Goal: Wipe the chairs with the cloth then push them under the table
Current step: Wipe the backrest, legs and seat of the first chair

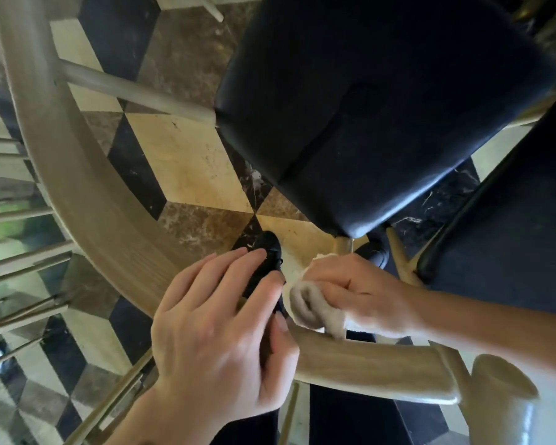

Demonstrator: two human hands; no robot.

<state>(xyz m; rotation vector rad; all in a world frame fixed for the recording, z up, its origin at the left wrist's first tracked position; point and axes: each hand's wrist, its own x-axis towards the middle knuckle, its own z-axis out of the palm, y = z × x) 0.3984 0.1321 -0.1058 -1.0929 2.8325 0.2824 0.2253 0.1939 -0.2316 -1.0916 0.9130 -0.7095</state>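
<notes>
the right hand (360, 290) grips the bunched pale cloth (312, 303) on the curved light wooden chair rail (366, 364), the left hand (219, 329) rests open-fingered beside it, so wiping looks underway and pushing in remains.

Your left hand (219, 335) hung low in view, back toward the camera, fingers spread and nearly straight, thumb angled to the right. Your right hand (357, 290) sat just beside it, knuckles up, fingers curled closed round what it held, the bare forearm running off toward the right edge.
</notes>
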